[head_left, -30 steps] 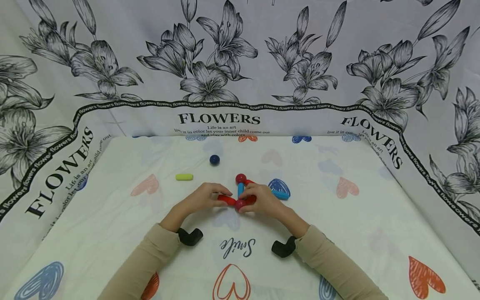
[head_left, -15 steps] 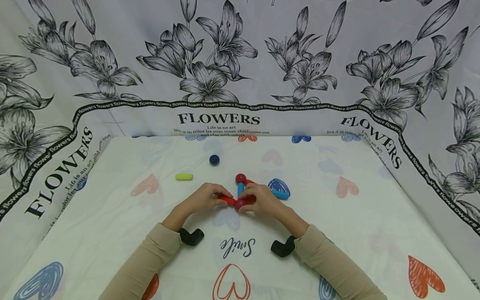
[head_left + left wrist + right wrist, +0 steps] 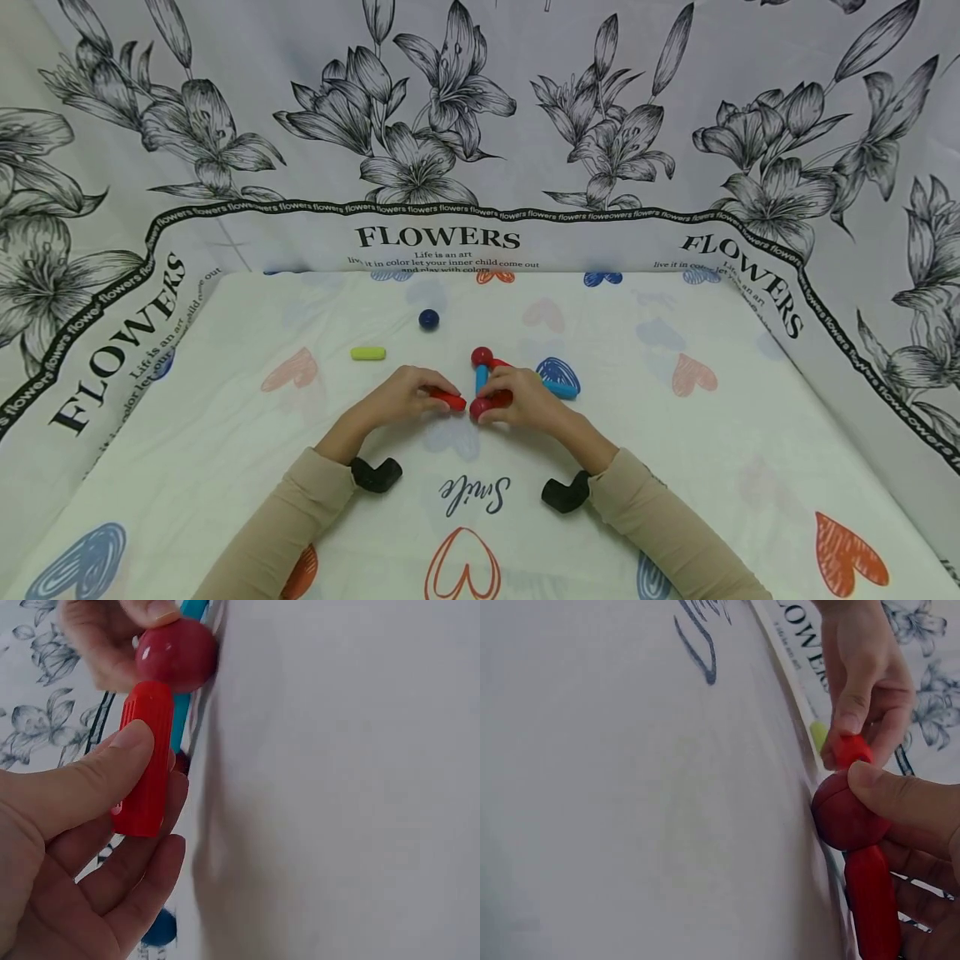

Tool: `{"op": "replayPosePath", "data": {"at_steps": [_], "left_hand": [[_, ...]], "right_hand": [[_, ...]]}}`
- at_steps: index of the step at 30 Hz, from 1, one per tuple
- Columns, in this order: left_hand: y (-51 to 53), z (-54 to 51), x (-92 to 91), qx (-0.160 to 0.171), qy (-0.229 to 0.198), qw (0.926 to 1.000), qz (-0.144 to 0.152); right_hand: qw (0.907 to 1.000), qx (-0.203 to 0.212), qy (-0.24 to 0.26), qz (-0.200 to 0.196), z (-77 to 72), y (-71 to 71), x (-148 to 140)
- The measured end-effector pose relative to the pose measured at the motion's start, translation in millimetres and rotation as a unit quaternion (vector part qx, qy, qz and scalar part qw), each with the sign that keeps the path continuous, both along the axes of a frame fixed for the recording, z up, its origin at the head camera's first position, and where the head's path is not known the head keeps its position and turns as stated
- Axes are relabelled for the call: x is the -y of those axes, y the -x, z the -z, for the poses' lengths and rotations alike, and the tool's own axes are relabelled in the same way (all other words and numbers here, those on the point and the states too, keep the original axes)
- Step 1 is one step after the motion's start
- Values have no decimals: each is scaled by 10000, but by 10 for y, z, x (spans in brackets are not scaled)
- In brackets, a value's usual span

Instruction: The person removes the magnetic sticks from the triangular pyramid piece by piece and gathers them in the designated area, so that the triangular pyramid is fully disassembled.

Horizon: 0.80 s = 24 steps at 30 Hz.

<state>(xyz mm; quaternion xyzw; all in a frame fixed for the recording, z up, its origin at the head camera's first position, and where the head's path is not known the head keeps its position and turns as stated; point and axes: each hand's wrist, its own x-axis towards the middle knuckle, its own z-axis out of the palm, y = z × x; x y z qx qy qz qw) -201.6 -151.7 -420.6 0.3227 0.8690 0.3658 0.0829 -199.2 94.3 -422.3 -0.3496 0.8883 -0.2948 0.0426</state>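
Note:
My left hand pinches a red ribbed rod between thumb and fingers. In the head view, a narrow gap separates the rod's end from a dark red ball. My right hand grips that ball, its thumb on top, while a second red rod joined to the ball runs along the fingers. A light blue rod leads from the ball to another dark red ball farther back. From there a red rod slants right, partly hidden behind my right hand.
Another blue rod lies right of the right hand. A yellow-green rod and a dark blue ball lie loose behind the left hand. Black curved pieces sit at both wrists. A flower-printed curtain hangs beyond the white tablecloth.
My left hand has drawn slightly left with the red rod. Its end touched or overlapped the near ball before and now stands apart. The right hand has barely moved.

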Motion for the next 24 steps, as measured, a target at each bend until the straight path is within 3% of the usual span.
{"op": "replayPosePath", "data": {"at_steps": [7,18,24], "left_hand": [[10,-58,152,-82,-34,9996,-266],[-42,-79,368,-129,110,9955,-935],[-42,-72,526,-284,-15,9933,-1122]], "right_hand": [[9995,187,-160,182,-5,3,-37],[9994,280,-112,182,-26,-28,-10],[9995,269,-51,131,-13,-25,0]]}}
